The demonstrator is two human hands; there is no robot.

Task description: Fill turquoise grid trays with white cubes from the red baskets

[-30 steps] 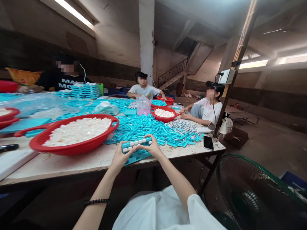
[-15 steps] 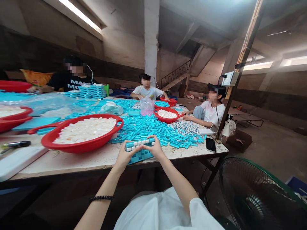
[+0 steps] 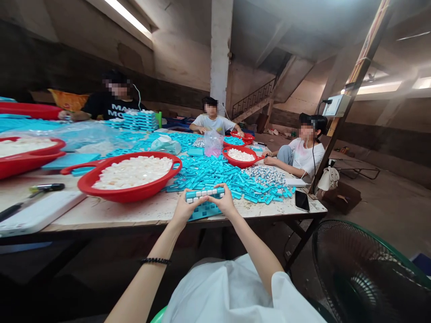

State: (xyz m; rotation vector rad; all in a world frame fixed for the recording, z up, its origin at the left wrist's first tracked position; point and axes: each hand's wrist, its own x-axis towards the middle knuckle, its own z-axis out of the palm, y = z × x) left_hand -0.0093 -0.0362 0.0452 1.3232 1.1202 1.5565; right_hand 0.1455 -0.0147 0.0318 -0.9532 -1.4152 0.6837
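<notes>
Both my hands grip a blue plastic bar [image 3: 198, 194] set with rows of small white blocks. It is held level just over the table's near edge. At its left end is my left hand [image 3: 182, 210], closed round it with the thumb along the front. My right hand [image 3: 226, 204] closes on the right end, its thumb reaching in toward the other thumb. Just below the bar, a blue slotted tray [image 3: 207, 211] lies at the table edge, partly covered by my hands. Loose blue plastic pieces [image 3: 215, 172] are heaped right behind.
Left of my hands stands a red basin [image 3: 134, 193] of white blocks. A white case [image 3: 42, 215] lies farther left, a phone [image 3: 302, 200] at the right corner. A fan [image 3: 363, 273] stands on my right. Several co-workers sit around the table [image 3: 111, 213].
The whole view has shifted, so the table and basins appear farther right and slightly higher. Both hands keep hold of the bar above the tray.
</notes>
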